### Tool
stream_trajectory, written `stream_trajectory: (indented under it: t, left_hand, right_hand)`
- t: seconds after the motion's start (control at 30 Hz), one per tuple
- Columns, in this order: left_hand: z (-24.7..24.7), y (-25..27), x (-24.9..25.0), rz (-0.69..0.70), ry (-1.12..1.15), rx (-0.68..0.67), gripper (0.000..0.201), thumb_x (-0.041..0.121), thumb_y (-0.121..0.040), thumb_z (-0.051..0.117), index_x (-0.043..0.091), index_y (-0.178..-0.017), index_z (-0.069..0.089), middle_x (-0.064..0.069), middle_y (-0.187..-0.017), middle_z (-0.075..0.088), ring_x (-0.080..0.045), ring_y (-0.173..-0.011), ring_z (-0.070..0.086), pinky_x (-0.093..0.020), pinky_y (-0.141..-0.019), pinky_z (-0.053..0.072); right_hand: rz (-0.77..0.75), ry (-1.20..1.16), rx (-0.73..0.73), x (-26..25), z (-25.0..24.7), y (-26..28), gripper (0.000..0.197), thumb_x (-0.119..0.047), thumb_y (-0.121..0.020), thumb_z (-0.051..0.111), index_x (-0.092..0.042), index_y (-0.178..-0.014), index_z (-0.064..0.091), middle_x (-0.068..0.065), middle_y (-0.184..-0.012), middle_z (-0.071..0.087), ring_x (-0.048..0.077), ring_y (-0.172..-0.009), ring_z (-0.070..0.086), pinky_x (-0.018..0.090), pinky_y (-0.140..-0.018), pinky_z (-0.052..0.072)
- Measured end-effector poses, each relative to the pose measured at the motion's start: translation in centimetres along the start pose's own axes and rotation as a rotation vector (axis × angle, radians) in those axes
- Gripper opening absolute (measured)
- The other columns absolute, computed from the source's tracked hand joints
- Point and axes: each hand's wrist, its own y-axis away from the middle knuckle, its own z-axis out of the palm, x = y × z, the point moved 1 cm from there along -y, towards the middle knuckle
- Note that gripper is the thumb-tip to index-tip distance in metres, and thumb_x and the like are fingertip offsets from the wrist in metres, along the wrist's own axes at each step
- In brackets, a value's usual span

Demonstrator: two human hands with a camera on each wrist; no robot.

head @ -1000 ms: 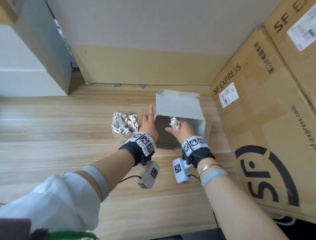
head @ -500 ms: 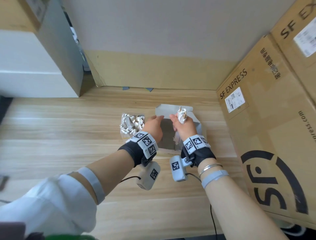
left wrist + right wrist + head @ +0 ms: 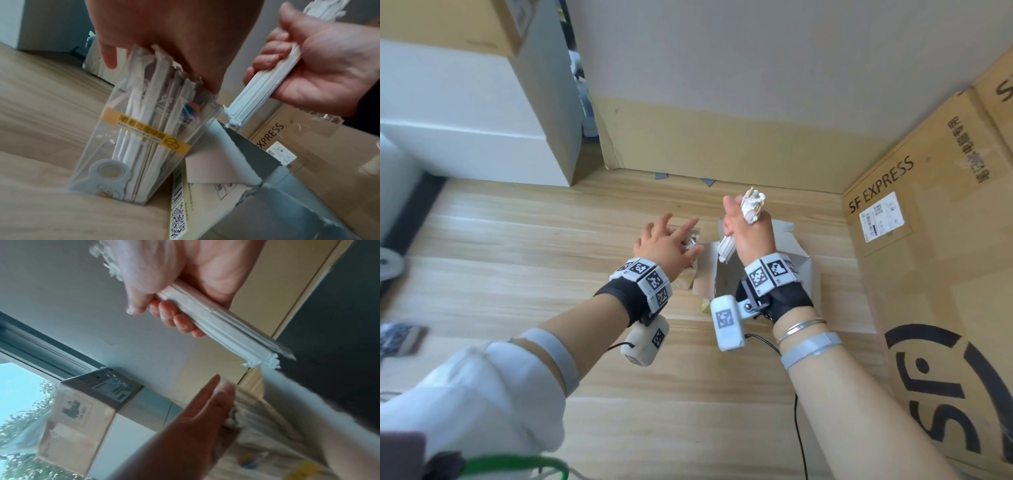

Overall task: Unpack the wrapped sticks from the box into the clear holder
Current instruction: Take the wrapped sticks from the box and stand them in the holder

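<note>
Gripping a bundle of wrapped sticks (image 3: 273, 78) round its middle, the right hand (image 3: 748, 233) holds it raised above the open box (image 3: 796, 270), its fingers curled fully about the paper sleeves. The left hand (image 3: 666, 245) is spread with straight fingers over the tops of the sticks already standing in the clear holder (image 3: 131, 146), seemingly pressing them aside, though the blur makes the contact hard to judge. The holder stands on the wooden table (image 3: 517, 260), just beside the box on its left.

Such a bundle looks very light and fairly stiff along its length, but the thin paper wrappers are smooth against one another, so single sticks could slide out of a loose grasp. The crimped ends crumple easily. Holding at mid-length with a firm, whole-hand wrap seems the best hold, leaving the lower ends free to enter the holder's gap first.
</note>
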Motion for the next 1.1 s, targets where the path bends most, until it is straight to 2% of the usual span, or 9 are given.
stream_trajectory:
  t: [0.13,0.33,0.4,0.53,0.63,0.73,0.83,0.97,1.1]
  left_hand:
    - [0.5,-1.1,-0.9,0.066,0.226,0.081,0.042,0.030,-0.098,0.040,0.039,-0.139,0.040,-0.003,-0.150,0.029,-0.029,-0.126,0.043,-0.039,-0.109,0.038]
    - [0.5,-1.2,-1.4,0.122,0.380,0.134,0.043,0.004,-0.097,0.038,0.022,-0.133,0.053,-0.009,-0.143,0.040,-0.033,-0.118,0.050,-0.041,-0.103,0.044]
    - [0.4,-1.3,-1.4,0.126,0.372,0.152,0.041,0.004,-0.097,0.037,0.016,-0.132,0.054,-0.011,-0.144,0.040,-0.033,-0.120,0.049,-0.037,-0.105,0.041]
    - [0.3,-1.2,-1.4,0.126,0.443,0.178,0.044,0.003,-0.097,0.038,0.007,-0.141,0.040,-0.014,-0.144,0.039,-0.028,-0.130,0.042,-0.026,-0.107,0.032]
    - [0.2,-1.1,-1.4,0.103,0.495,0.188,0.046,0.001,-0.097,0.037,0.004,-0.142,0.036,-0.016,-0.147,0.033,-0.027,-0.130,0.041,-0.018,-0.104,0.029]
    - [0.1,-1.1,-1.4,0.037,0.585,0.160,0.048,0.004,-0.098,0.035,0.009,-0.146,0.029,-0.016,-0.150,0.026,-0.026,-0.130,0.040,-0.018,-0.103,0.030]
    - [-0.1,-1.2,-1.4,-0.023,0.652,0.112,0.049,0.009,-0.100,0.033,0.012,-0.148,0.025,-0.017,-0.147,0.030,-0.024,-0.134,0.036,-0.022,-0.107,0.026]
    - [-0.2,-1.2,-1.4,-0.042,0.652,0.079,0.046,0.009,-0.099,0.033,0.011,-0.145,0.031,-0.018,-0.145,0.034,-0.026,-0.134,0.037,-0.026,-0.109,0.026]
    - [-0.3,-1.1,-1.2,-0.046,0.648,0.079,0.044,0.011,-0.100,0.032,0.010,-0.144,0.034,-0.018,-0.145,0.035,-0.027,-0.134,0.037,-0.028,-0.109,0.028]
  right_hand:
    - [-0.063,-0.120,-0.039,-1.6,1.2,-0.2,0.046,-0.023,-0.095,0.051,-0.023,-0.051,0.038,-0.009,-0.043,0.040,0.016,-0.047,0.039,0.033,-0.063,0.038]
    - [-0.040,-0.262,-0.112,-1.6,3.8,-0.4,0.042,-0.022,-0.096,0.048,-0.026,-0.054,0.043,-0.010,-0.039,0.043,0.010,-0.044,0.041,0.031,-0.060,0.039]
    - [-0.005,-0.180,-0.116,-1.0,4.4,-0.3,0.043,-0.025,-0.096,0.049,-0.025,-0.053,0.044,-0.009,-0.042,0.045,0.012,-0.047,0.044,0.031,-0.064,0.042]
    - [0.080,0.099,-0.134,0.7,5.1,-0.4,0.029,-0.028,-0.094,0.051,-0.011,-0.070,0.056,0.000,-0.066,0.054,0.012,-0.064,0.052,0.010,-0.061,0.040]
    - [0.132,0.228,-0.094,1.5,5.4,-0.1,0.024,-0.034,-0.084,0.060,-0.013,-0.095,0.057,0.007,-0.101,0.058,0.028,-0.107,0.054,0.033,-0.090,0.046]
    - [0.216,0.428,-0.218,0.8,4.8,1.0,0.011,-0.027,-0.086,0.059,-0.030,-0.077,0.053,0.001,-0.123,0.047,0.024,-0.127,0.037,0.040,-0.109,0.033]
    - [0.112,0.534,-0.244,1.1,4.4,1.3,0.006,-0.026,-0.083,0.062,-0.027,-0.086,0.066,-0.002,-0.137,0.045,0.025,-0.131,0.033,0.040,-0.110,0.031]
    - [-0.132,0.503,-0.150,1.6,5.0,0.7,0.012,-0.026,-0.079,0.069,-0.015,-0.081,0.071,-0.003,-0.124,0.057,0.024,-0.121,0.044,0.035,-0.101,0.035]
    - [-0.154,0.826,-0.237,2.6,5.2,0.3,0.026,-0.036,-0.092,0.051,-0.017,-0.098,0.067,-0.004,-0.137,0.047,0.026,-0.129,0.034,0.040,-0.102,0.032]
